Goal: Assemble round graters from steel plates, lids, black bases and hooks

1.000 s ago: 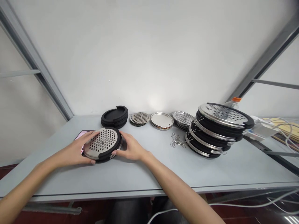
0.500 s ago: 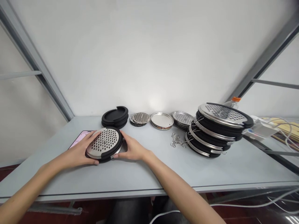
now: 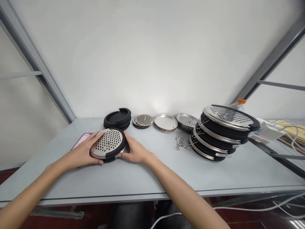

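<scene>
A round grater (image 3: pixel 108 143), a perforated metal disc in a black rim, is gripped between my two hands at the left of the table. My left hand (image 3: pixel 87 152) wraps its left side, fingers over the upper edge and thumb at the lower edge. On the right side, my right hand (image 3: pixel 133 149) closes round the rim, its thumb at the metal edge near the front. The grater's underside is hidden. Behind it stands a stack of black rings (image 3: pixel 117 117). A phone (image 3: pixel 83 139) with a lit pink screen lies partly under my left hand.
Along the wall are perforated discs (image 3: pixel 144 121), plain metal discs (image 3: pixel 165 122) and hexagon-patterned metal discs (image 3: pixel 187 121). Small wire clips (image 3: pixel 181 143) lie beside a leaning stack of assembled graters (image 3: pixel 219 140). A bottle (image 3: pixel 239 104) and cables (image 3: pixel 290 130) are at the right.
The grater has moved slightly right and away from me, with both hands still round it. The other things stay where they were.
</scene>
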`<state>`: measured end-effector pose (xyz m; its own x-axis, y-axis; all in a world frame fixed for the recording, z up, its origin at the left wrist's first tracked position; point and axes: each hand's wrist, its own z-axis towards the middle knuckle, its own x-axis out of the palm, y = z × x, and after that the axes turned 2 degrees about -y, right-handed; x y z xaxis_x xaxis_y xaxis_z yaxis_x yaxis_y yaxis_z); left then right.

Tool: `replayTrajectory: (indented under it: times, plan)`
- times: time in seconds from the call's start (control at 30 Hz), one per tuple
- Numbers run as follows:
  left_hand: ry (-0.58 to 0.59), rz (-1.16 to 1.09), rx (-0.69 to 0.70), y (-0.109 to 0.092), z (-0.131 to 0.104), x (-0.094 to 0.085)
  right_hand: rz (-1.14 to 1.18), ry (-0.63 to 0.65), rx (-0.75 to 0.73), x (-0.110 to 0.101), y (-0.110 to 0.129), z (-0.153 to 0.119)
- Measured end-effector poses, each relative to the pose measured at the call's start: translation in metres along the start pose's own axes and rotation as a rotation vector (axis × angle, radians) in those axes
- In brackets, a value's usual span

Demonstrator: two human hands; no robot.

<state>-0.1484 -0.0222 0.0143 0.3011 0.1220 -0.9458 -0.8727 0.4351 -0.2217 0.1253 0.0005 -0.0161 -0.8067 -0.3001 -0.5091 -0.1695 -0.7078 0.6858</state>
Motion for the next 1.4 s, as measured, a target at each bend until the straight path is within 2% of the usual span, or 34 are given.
replayTrajectory:
  times: [0.2, 0.33, 0.43, 0.53, 0.6, 0.67, 0.77, 0.83, 0.9, 0.97, 1.03, 1.2, 1.4]
  plan:
    - [0.098, -0.008, 0.001, 0.003, 0.001, -0.002, 0.005, 0.002, -0.021, -0.001, -0.001, 0.001]
    - [0.124, -0.016, 0.012, -0.008, -0.001, -0.019, -0.033, 0.013, 0.004, -0.012, -0.001, -0.003]
    - [-0.01, -0.061, 0.015, -0.039, 0.004, -0.033, -0.062, -0.06, 0.149, -0.025, -0.007, -0.006]
    - [-0.182, -0.192, 0.052, -0.087, 0.016, -0.034, -0.072, -0.227, 0.186, -0.04, -0.016, -0.006]
    - [-0.244, -0.28, 0.128, -0.12, 0.028, -0.022, -0.113, -0.329, 0.177, -0.054, -0.023, -0.005]
    - [-0.242, -0.365, 0.222, -0.146, 0.043, -0.003, -0.201, -0.379, 0.149, -0.07, -0.031, -0.008]
    - [-0.23, -0.582, 0.281, -0.166, 0.068, 0.03, -0.395, -0.292, 0.094, -0.096, -0.043, -0.02]
    - [-0.166, -0.737, 0.209, -0.169, 0.081, 0.048, -0.515, -0.26, 0.095, -0.11, -0.051, -0.031]
    - [-0.053, -0.981, 0.106, -0.168, 0.087, 0.059, -0.594, -0.299, 0.109, -0.119, -0.057, -0.042]
    - [0.045, -1.207, 0.065, -0.167, 0.088, 0.065, -0.637, -0.338, 0.132, -0.124, -0.062, -0.051]
    - [0.102, -1.364, 0.042, -0.165, 0.086, 0.069, -0.681, -0.317, 0.139, -0.125, -0.066, -0.055]
    - [0.121, -1.554, -0.049, -0.16, 0.085, 0.077, -0.852, -0.309, 0.261, -0.125, -0.075, -0.058]
    - [0.142, -1.605, -0.056, -0.159, 0.088, 0.08, -0.928, -0.32, 0.345, -0.128, -0.078, -0.06]
